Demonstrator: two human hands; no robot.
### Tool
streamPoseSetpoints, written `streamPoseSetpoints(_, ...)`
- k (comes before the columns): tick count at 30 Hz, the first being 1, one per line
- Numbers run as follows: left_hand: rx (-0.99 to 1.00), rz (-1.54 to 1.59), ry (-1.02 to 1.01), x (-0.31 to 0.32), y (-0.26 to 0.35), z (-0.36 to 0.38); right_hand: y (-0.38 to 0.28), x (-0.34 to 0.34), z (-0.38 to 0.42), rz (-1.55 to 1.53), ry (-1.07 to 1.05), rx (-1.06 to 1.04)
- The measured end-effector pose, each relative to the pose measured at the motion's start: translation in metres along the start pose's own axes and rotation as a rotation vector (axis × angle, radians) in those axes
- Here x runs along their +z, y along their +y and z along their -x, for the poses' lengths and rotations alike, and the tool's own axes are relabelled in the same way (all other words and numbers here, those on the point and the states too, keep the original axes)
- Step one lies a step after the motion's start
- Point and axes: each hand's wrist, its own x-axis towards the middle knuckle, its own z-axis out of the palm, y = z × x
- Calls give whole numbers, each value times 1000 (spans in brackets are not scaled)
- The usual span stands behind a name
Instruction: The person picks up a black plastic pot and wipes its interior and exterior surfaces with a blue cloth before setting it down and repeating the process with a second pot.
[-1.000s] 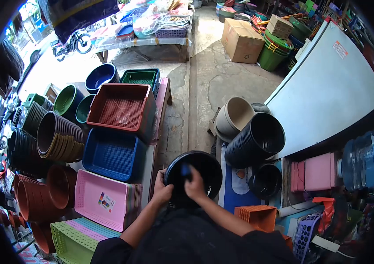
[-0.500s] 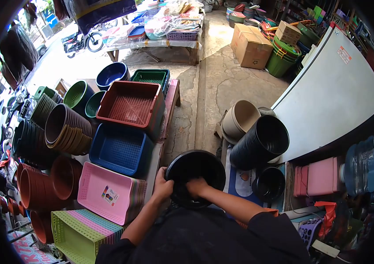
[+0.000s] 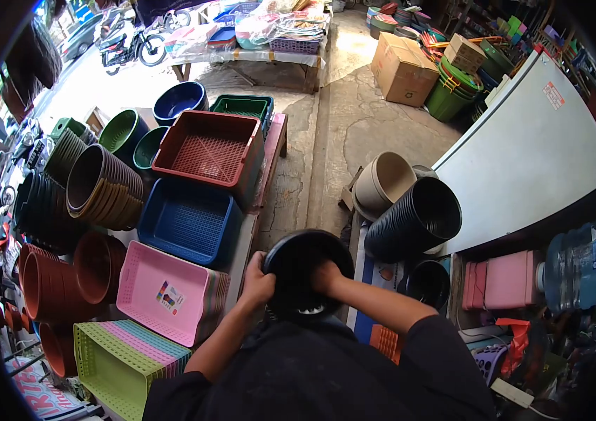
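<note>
A round black pot (image 3: 291, 263) is held at the chest, its opening facing up toward the camera. My left hand (image 3: 259, 281) is closed on its left rim, the thumb near the edge. Inside the pot, toward its right side, is my right hand (image 3: 324, 275); its fingers are lost in the dark interior. Just right of the pot stands a tall tilted stack of black pots (image 3: 417, 217), with another black pot (image 3: 428, 284) below it.
On the left, a bench bears a pink basket (image 3: 165, 291), a blue basket (image 3: 189, 221), a red basket (image 3: 207, 149) and green baskets (image 3: 112, 365). Brown pots (image 3: 59, 286) stand farther left. Beige pots (image 3: 383, 184) and a white panel (image 3: 529, 154) are on the right.
The pot has tilted and shifted slightly up, and my right hand has moved from its middle toward its right side. My left hand stays on the rim. The view has shifted a little.
</note>
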Motion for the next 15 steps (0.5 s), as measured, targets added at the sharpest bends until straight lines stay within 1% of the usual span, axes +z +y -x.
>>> streamPoseSetpoints(2,-4,37,9,-1,5,0,1,-45,-2,-535,-511,128)
streamPoseSetpoints(3,-8,73,17,0,7,0,-3,-55,-2,-532,-515,130)
streamPoseSetpoints(5,16,130,39,3,0,2,-20,-66,-5,-625,-378,98)
streamPoseSetpoints(6,43,184,63,4,-3,2,-29,-67,-14,-626,-375,105)
streamPoseSetpoints(8,35,197,64,11,-4,11,-47,-58,-33,-1180,-149,388)
streamPoseSetpoints(9,26,209,68,13,-6,18,-47,-51,-42,-1183,-153,388)
streamPoseSetpoints(10,27,210,69,14,-10,21,-40,-39,-54,-1430,-29,543)
streamPoseSetpoints(11,-22,234,102,14,-15,24,-34,-34,-61,-1671,105,700)
streamPoseSetpoints(12,-71,257,135,13,-20,27,-31,-29,-65,-1996,316,989)
streamPoseSetpoints(13,-106,312,158,13,-19,29,-23,-15,-73,-2628,588,1041)
streamPoseSetpoints(14,-106,310,162,14,-19,30,-5,-67,-49,-2791,775,1152)
streamPoseSetpoints(15,-66,283,191,16,-20,30,-2,-82,-41,-2797,998,1208)
